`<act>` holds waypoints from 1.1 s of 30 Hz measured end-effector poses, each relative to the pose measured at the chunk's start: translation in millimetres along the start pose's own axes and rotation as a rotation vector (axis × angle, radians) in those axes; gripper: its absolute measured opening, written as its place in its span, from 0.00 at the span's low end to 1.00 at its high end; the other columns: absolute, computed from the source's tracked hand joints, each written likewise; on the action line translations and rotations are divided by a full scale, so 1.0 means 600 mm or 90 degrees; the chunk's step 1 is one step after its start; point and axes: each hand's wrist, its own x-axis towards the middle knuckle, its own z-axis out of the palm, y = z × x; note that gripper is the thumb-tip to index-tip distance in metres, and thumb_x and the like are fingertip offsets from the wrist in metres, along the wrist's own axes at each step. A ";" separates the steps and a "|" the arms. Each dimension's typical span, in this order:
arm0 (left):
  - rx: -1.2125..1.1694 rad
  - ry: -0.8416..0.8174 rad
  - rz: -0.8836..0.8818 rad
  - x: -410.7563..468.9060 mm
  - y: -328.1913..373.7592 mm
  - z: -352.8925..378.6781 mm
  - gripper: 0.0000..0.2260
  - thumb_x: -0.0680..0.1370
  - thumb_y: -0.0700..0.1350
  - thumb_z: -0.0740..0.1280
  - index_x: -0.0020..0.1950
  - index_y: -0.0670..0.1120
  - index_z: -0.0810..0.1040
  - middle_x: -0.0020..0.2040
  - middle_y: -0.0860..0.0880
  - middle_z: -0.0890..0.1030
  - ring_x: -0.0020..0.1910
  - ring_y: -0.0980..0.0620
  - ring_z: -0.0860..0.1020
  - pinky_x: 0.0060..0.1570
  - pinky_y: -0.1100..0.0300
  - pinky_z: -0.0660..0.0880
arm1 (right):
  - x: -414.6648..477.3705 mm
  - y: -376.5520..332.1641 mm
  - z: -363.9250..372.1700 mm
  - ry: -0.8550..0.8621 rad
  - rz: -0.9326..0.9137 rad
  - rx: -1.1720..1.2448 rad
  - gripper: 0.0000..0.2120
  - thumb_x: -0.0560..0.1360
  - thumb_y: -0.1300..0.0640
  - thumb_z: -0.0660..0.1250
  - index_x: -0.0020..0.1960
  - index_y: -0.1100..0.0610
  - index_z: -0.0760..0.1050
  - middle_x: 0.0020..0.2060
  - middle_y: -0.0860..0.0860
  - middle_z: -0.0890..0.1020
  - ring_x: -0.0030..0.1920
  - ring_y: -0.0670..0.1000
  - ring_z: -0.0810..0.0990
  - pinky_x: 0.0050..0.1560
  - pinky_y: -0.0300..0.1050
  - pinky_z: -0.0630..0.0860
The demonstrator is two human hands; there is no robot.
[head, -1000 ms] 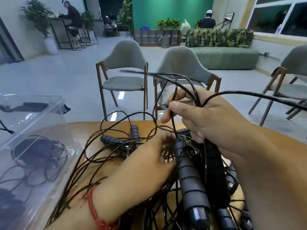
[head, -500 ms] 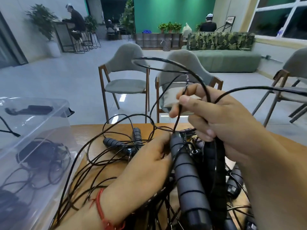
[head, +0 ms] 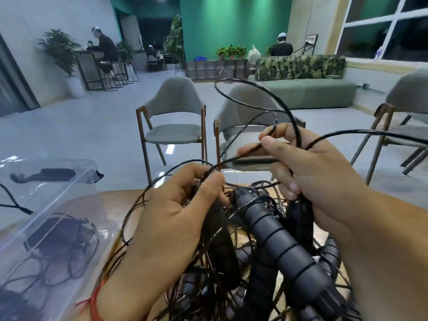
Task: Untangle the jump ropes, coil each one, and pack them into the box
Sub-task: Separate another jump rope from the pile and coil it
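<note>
Black cord and black ribbed grips: the jump ropes [head: 222, 269] are lying as one tangled mass on the near part of the wooden table [head: 115, 200], directly under both hands.

Left hand [head: 176, 214]: fingers are curling, with thumb and fingertips pinching a few thin cords at the top of the tangle. A red string [head: 93, 302] is sitting round that wrist.

Right hand [head: 315, 174]: it is hovering a little above the left. Thumb and forefinger are pinching a single thin cord, and the lower fingers are curling round a slim black handle [head: 300, 218] that is hanging down into the pile. From this grip a cord loop [head: 252, 88] is arching up and over to the left. Another strand is running off past the right edge of view.

Between the hands a thick ribbed handle [head: 284, 249] is pointing up out of the tangle, with cords crossing over it. More grips are showing lower down; I cannot tell how many.

Left of the tangle a clear plastic box [head: 69, 188] is standing on the table and holding a coiled rope [head: 58, 232]. Other dark shapes inside it are too blurred to identify.

Beyond the table two grey chairs [head: 173, 133] [head: 240, 112] with wooden frames are standing side by side. A green sofa [head: 308, 93] is sitting well behind them.
</note>
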 end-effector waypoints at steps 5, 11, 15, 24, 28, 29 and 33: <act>-0.038 -0.052 0.061 -0.001 0.003 -0.003 0.06 0.80 0.57 0.71 0.56 0.62 0.81 0.48 0.49 0.87 0.48 0.49 0.87 0.45 0.61 0.83 | -0.004 -0.002 0.004 0.026 -0.006 0.021 0.06 0.85 0.57 0.67 0.48 0.53 0.76 0.46 0.55 0.89 0.21 0.45 0.61 0.21 0.37 0.63; 0.073 -0.387 -0.130 0.019 -0.015 -0.040 0.13 0.81 0.47 0.75 0.63 0.61 0.80 0.63 0.52 0.84 0.65 0.52 0.83 0.68 0.45 0.77 | -0.010 -0.018 0.001 0.022 -0.042 0.066 0.03 0.85 0.59 0.66 0.52 0.56 0.77 0.46 0.60 0.88 0.21 0.45 0.65 0.21 0.36 0.62; 0.184 -0.519 -0.166 0.027 -0.015 -0.048 0.12 0.83 0.58 0.69 0.66 0.61 0.80 0.64 0.57 0.84 0.66 0.57 0.80 0.69 0.46 0.73 | -0.011 -0.023 -0.001 0.013 -0.055 0.098 0.04 0.84 0.58 0.66 0.51 0.55 0.77 0.44 0.58 0.88 0.21 0.46 0.60 0.21 0.35 0.63; 0.146 -0.463 -0.178 0.031 -0.025 -0.068 0.09 0.81 0.54 0.73 0.61 0.59 0.82 0.47 0.50 0.84 0.46 0.54 0.83 0.48 0.54 0.79 | -0.009 -0.037 -0.029 -0.027 -0.040 0.176 0.05 0.82 0.54 0.66 0.55 0.53 0.78 0.42 0.53 0.84 0.21 0.41 0.61 0.20 0.33 0.59; 0.010 -0.289 -0.098 0.023 -0.006 -0.070 0.15 0.76 0.60 0.73 0.58 0.54 0.84 0.41 0.45 0.82 0.39 0.46 0.78 0.39 0.54 0.73 | 0.002 -0.022 -0.034 -0.042 0.056 0.142 0.12 0.79 0.50 0.66 0.57 0.55 0.79 0.42 0.53 0.86 0.20 0.41 0.61 0.18 0.33 0.59; -0.009 -0.240 -0.090 0.022 -0.005 -0.066 0.15 0.76 0.63 0.71 0.55 0.54 0.84 0.42 0.46 0.84 0.38 0.46 0.79 0.37 0.53 0.74 | 0.005 -0.016 -0.033 -0.040 0.077 0.112 0.13 0.79 0.48 0.66 0.57 0.56 0.80 0.45 0.54 0.87 0.20 0.42 0.62 0.18 0.33 0.60; 0.060 -0.001 -0.051 0.028 -0.007 -0.057 0.23 0.80 0.67 0.63 0.45 0.50 0.84 0.40 0.45 0.86 0.35 0.49 0.83 0.37 0.52 0.77 | 0.016 0.002 -0.037 0.023 0.091 -0.013 0.16 0.83 0.43 0.65 0.50 0.56 0.82 0.48 0.55 0.88 0.23 0.47 0.67 0.21 0.37 0.62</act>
